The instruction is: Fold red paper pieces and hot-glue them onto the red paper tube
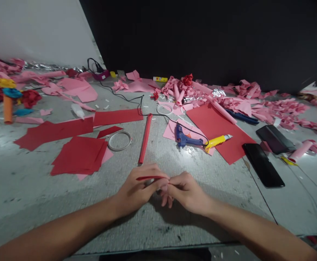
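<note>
A small folded piece of red paper (150,178) is pinched near the front middle of the table. My left hand (140,186) is closed round it, with the thumb along its near side. My right hand (187,192) meets the left fingertips and pinches the paper's right end; most of that end is hidden by the fingers. Just beyond the hands lies a rolled red paper tube (145,139). Left of it are a roll of tape (119,140) and a stack of red paper squares (78,156).
A blue glue gun (187,137) with a black cord and a yellow utility knife (217,142) lie right of the tube, by a red sheet (215,127). Farther right is a black phone (263,165). Crumpled pink paper (175,90) lines the back before a black panel (207,40).
</note>
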The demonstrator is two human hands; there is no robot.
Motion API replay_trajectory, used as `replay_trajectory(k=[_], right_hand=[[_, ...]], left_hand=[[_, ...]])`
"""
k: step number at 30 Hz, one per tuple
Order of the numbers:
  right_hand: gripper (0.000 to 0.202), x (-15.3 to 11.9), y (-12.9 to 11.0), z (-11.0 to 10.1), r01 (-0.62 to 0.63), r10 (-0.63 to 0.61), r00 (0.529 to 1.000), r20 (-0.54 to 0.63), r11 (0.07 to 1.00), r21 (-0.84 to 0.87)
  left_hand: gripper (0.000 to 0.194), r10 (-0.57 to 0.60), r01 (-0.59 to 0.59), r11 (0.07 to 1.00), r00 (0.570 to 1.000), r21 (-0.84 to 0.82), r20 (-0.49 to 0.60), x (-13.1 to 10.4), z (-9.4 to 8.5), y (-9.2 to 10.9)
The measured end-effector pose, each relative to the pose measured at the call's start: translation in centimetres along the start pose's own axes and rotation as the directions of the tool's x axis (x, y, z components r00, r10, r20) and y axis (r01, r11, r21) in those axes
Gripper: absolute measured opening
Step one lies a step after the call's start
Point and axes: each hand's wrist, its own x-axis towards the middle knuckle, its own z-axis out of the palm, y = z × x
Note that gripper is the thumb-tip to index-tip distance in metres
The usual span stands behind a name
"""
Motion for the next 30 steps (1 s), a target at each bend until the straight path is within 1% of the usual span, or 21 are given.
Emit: replay_trajectory(k=[2,4,6,9,11,13,16,18,20,21,23,25,27,30], right_hand=[[0.046,-0.2,-0.1,0.1,0.042,-0.041,0.999,0.01,0.994,-0.099],[0.043,-0.5,-0.2,0.2,0.097,-0.091,0.995,0.039,0.972,-0.214],[0.041,-0.6,-0.4,0.1,0.122,-0.117,0.993,0.032,0.957,-0.265],[0.039,-0.4,-0.6,-0.1,0.119,-0.148,0.984,-0.095,0.958,-0.262],[0.031,-0.2,-0.7,-0.4,0.124,-0.168,0.973,-0.16,0.959,-0.256],[0.027,-0.1,-0.8,-0.6,0.133,-0.178,0.97,-0.163,0.958,-0.255],[0.034,-0.1,-0.7,-0.6,0.16,-0.204,0.97,-0.134,0.947,-0.279],[0.035,-0.1,-0.6,-0.6,0.164,-0.215,0.963,-0.164,0.947,-0.277],[0.032,-0.1,-0.6,-0.6,0.151,-0.204,0.96,-0.191,0.954,-0.259],[0.03,-0.1,-0.7,-0.6,0.142,-0.193,0.963,-0.188,0.957,-0.253],[0.028,-0.1,-0.9,-0.6,0.141,-0.186,0.97,-0.157,0.955,-0.263],[0.028,-0.3,-1.2,-0.5,0.16,-0.21,0.968,-0.138,0.939,-0.304],[0.031,-0.4,-1.4,-0.4,0.194,-0.257,0.958,-0.129,0.908,-0.371],[0.041,-0.6,-1.4,-0.4,0.243,-0.306,0.948,-0.088,0.873,-0.422]], left_hand=[[0.019,-0.007,0.008,0.999,1.0,-0.046,0.014,0.1,-0.1,0.0],[0.018,-0.01,0.01,0.999,1.0,-0.038,-0.011,0.1,-0.1,0.0],[0.018,-0.06,0.058,0.998,0.997,-0.03,-0.054,0.1,-0.1,0.0],[0.02,-0.158,0.152,0.986,0.983,-0.065,-0.098,0.1,-0.1,0.1],[0.02,-0.192,0.183,0.979,0.977,-0.087,-0.098,0.2,0.0,0.2],[0.022,-0.202,0.193,0.976,0.976,-0.101,-0.082,0.2,0.1,0.2],[0.02,-0.207,0.194,0.973,0.974,-0.126,-0.096,0.3,0.2,0.2],[0.02,-0.227,0.209,0.966,0.967,-0.151,-0.112,0.4,0.2,0.2],[0.024,-0.269,0.248,0.95,0.958,-0.19,-0.096,0.5,0.1,0.1],[0.027,-0.291,0.269,0.936,0.954,-0.227,-0.069,0.5,0.1,0.1],[0.032,-0.323,0.307,0.895,0.946,-0.324,0.003,0.5,0.0,0.0],[0.033,-0.333,0.324,0.87,0.942,-0.372,0.042,0.5,0.0,-0.1],[0.029,-0.332,0.316,0.891,0.943,-0.327,0.008,0.5,0.1,0.0],[0.021,-0.314,0.288,0.934,0.944,-0.214,-0.101,0.4,0.3,0.2]])
